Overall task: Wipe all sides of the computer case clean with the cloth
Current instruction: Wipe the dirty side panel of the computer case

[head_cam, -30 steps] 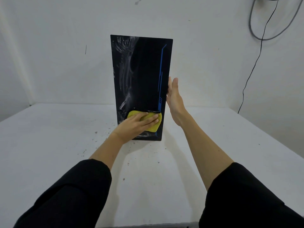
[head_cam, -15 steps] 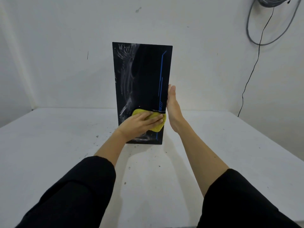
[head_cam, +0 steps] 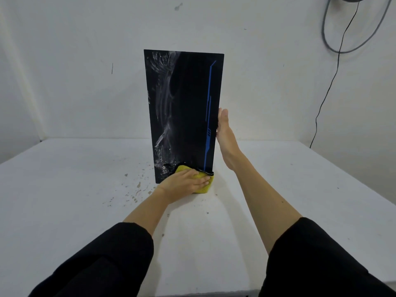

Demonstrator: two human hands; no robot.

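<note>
while the computer case stood upright on the white worktop, the left hand pressed the yellow cloth flat-fingered against its bottom edge, and the right hand, open, braced its side, likely against tipping.

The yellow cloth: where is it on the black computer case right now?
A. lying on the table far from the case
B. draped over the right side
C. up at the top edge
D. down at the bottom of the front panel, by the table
D: the left hand presses the yellow cloth flat against the bottom of the computer case, where the front panel meets the table.
</note>
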